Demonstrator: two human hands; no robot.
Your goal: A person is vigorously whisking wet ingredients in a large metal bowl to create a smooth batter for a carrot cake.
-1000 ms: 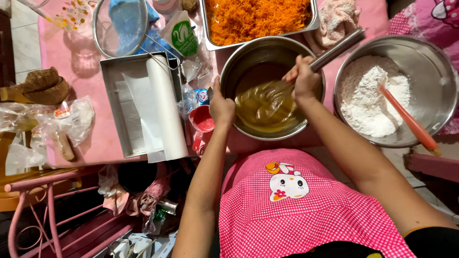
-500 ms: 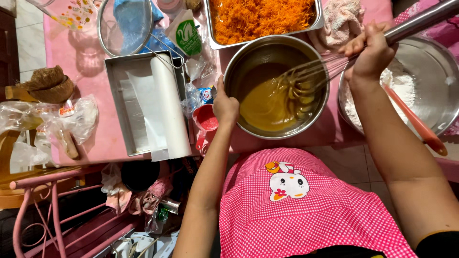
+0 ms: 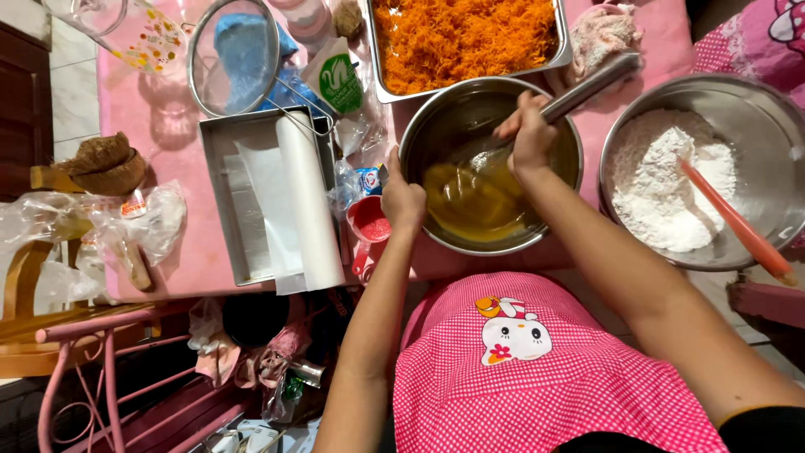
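Steel whisk (image 3: pixel 560 107): handle slants up-right, wires in the batter bowl (image 3: pixel 436 126).
Right hand (image 3: pixel 530 134): clenched on the whisk.
Left hand (image 3: pixel 402 200): grips bowl's rim.
Surface: pink tablecloth (image 3: pixel 168 134).

Both bare arms are reaching forward from the body, elbows bent and forearms angling inward toward each other. The left hand (image 3: pixel 403 200) is curling into a loose grip, thumb side up, wrist held straight and low. The right hand (image 3: pixel 530 134) is sitting farther forward and higher, fingers wrapping tightly in a closed fist, knuckles facing up, wrist bending slightly downward.
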